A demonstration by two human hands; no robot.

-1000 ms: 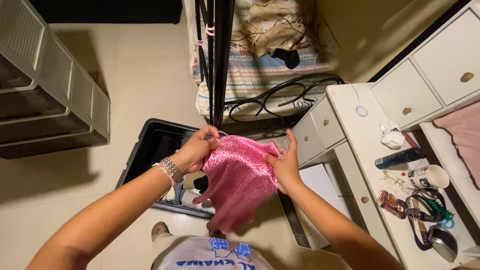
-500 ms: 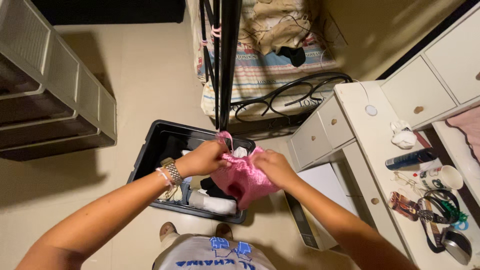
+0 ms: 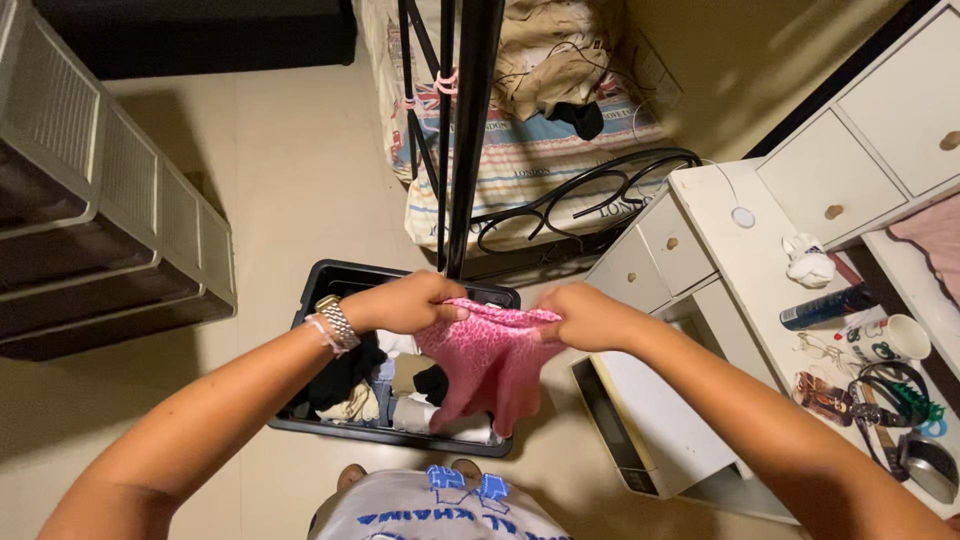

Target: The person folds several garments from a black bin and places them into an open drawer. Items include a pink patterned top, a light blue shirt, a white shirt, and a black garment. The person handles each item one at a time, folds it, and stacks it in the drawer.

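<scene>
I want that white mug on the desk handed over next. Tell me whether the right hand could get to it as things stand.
Probably not at once: the right hand grips the pink cloth together with the left hand. Once it lets go, nothing visible blocks the way to the white mug on the desk.

We see a pale tiled floor (image 3: 290,180) carrying a black bin (image 3: 330,278) of folded clothes, a grey drawer unit (image 3: 110,220) at the left and a striped bag (image 3: 540,150) by a black rack (image 3: 470,130). At the right, a white desk (image 3: 740,270) holds a crumpled tissue (image 3: 808,262), a dark spray can (image 3: 828,306), a mug (image 3: 885,338), glasses (image 3: 825,350) and tangled straps (image 3: 880,395).
</scene>
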